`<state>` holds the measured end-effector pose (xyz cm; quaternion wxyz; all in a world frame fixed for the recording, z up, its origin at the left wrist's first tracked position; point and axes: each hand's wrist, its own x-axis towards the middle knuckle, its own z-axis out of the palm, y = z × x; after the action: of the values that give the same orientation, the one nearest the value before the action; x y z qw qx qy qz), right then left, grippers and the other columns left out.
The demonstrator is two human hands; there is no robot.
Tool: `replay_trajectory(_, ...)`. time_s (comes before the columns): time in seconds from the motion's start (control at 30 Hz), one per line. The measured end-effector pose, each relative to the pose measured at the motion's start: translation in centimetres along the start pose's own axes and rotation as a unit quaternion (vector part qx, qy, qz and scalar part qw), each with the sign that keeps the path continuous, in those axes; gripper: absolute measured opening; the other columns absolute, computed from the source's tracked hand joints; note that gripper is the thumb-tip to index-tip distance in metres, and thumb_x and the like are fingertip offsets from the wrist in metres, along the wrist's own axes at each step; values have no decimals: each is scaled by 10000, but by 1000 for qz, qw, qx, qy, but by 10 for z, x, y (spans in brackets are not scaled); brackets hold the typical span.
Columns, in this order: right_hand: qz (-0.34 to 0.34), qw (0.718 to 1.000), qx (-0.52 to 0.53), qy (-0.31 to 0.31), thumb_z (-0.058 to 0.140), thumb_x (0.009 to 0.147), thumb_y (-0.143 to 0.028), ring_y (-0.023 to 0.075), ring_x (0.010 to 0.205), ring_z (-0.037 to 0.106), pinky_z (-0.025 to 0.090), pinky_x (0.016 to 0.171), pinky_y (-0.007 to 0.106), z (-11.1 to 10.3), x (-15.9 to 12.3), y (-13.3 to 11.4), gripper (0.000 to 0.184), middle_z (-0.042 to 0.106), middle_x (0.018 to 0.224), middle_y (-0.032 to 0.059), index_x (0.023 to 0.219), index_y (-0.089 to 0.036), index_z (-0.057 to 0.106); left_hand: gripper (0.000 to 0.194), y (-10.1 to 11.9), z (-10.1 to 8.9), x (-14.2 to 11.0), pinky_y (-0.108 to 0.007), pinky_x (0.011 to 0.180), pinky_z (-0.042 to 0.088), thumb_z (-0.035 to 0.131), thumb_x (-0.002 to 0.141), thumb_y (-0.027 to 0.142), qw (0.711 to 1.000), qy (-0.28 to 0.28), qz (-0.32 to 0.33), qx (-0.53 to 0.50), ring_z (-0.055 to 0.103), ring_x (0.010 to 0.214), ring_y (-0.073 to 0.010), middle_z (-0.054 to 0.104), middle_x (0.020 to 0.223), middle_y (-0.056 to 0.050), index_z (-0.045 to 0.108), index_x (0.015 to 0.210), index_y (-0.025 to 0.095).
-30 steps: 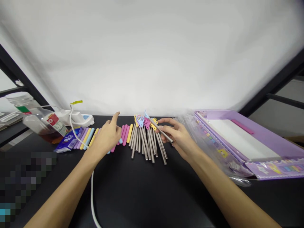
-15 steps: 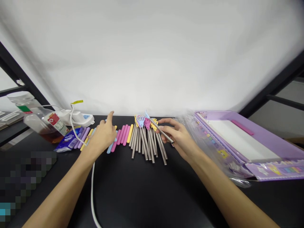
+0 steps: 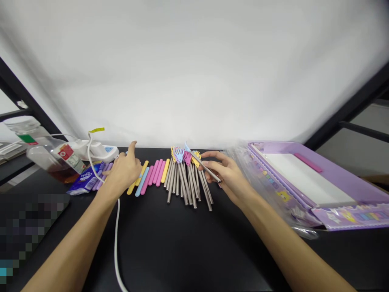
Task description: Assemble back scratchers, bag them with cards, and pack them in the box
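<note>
My right hand (image 3: 226, 172) pinches the metal shaft of a back scratcher (image 3: 206, 165) with a light-blue hand-shaped head, tilted above the others. Beside it lies a fanned pile of back scratchers (image 3: 182, 184) with metal shafts and blue, pink and yellow heads at the wall side. My left hand (image 3: 124, 172) is over a row of coloured sticks, its index finger stretched out and its thumb apart. The sticks under the palm are hidden. To its right show pink sticks (image 3: 156, 172), yellow sticks (image 3: 165, 170) and a blue stick (image 3: 142, 181); purple sticks (image 3: 105, 172) show to its left.
A purple cardboard box (image 3: 304, 178) with clear plastic wrap (image 3: 243, 156) stands at right. At left are a bottle of dark liquid (image 3: 57, 158), a blue packet (image 3: 86, 178), a white power strip (image 3: 105, 152) and a white cable (image 3: 117, 243). A white wall (image 3: 194, 81) rises behind.
My left hand has moved a little to the left along the row, uncovering yellow sticks. My right hand keeps its pinch on the back scratcher, nearly still.
</note>
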<state>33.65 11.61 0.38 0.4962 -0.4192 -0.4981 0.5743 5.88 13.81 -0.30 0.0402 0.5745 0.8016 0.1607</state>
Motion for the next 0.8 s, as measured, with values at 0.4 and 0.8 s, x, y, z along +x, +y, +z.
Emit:
replay_trajectory(0.4,-1,1000,0,3,760,760,-295,88,536,514,390,520,232,0,1,0,262,724,745,17,980,-199,655,702,18,4,-18,-532,813,511,392,908,202,999,2,48,6,647,1014,-394,622,1049,-212,230,1592,205)
replay_trajectory(0.8,28,987,157,-7,835,713,-223,123,719,612,453,602,224,-8,1,-9,454,754,890,35,1134,-240,668,564,48,17,-40,-342,787,553,489,978,245,905,100,308,-275,628,782,-168,583,975,-55,366,1527,195)
